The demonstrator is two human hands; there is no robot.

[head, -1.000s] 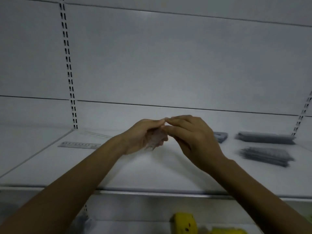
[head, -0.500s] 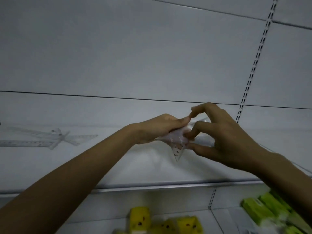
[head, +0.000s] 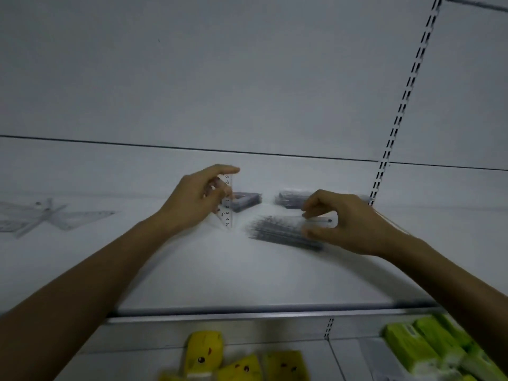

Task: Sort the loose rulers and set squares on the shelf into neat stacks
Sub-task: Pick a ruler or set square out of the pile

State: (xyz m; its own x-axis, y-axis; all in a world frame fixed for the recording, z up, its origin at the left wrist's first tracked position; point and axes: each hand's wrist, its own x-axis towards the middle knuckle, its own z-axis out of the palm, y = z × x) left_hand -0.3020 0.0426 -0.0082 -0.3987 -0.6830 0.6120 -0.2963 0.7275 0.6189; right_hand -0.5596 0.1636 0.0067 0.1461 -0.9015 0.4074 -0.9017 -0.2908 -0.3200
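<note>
The left hand [head: 198,202] pinches a clear set square [head: 227,213] upright, and it may slip. The right hand's [head: 349,224] curled fingers [head: 316,232] pinch the near stack [head: 277,232] and could knock it crooked.

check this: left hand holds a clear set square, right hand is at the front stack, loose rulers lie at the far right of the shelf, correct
Not quite. The head view shows the loose rulers at the far left of the shelf, not the right. The rest stands: the left hand holds a clear set square and the right hand is at the front stack.
</note>
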